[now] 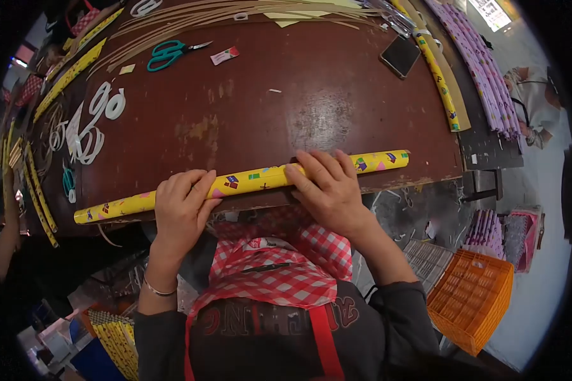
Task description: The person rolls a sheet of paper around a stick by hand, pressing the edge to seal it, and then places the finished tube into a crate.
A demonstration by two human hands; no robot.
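Along the near edge of the brown desk point(311, 95) lies a long yellow wrapped roll point(248, 182), printed with small coloured shapes and running from lower left up to the right. Both hands rest on it. The left hand point(181, 206) lies flat over the roll left of its middle, fingers laid forward across the top, its grip pressed down rather than closed round. The right hand point(327, 184) covers the roll just right of the middle, fingers spread and curled over it in the same way. Between the two hands a short length of the roll shows bare.

Farther back on the desk, well apart from the hands, are green-handled scissors point(168, 53), a dark phone point(400, 56), white loops of tape point(95, 120) at the left, and another yellow roll point(438, 79) along the right edge. Thin strips point(235, 14) lie across the far side. An orange crate point(470, 298) stands on the floor at lower right. Nothing lies between the hands and the roll.
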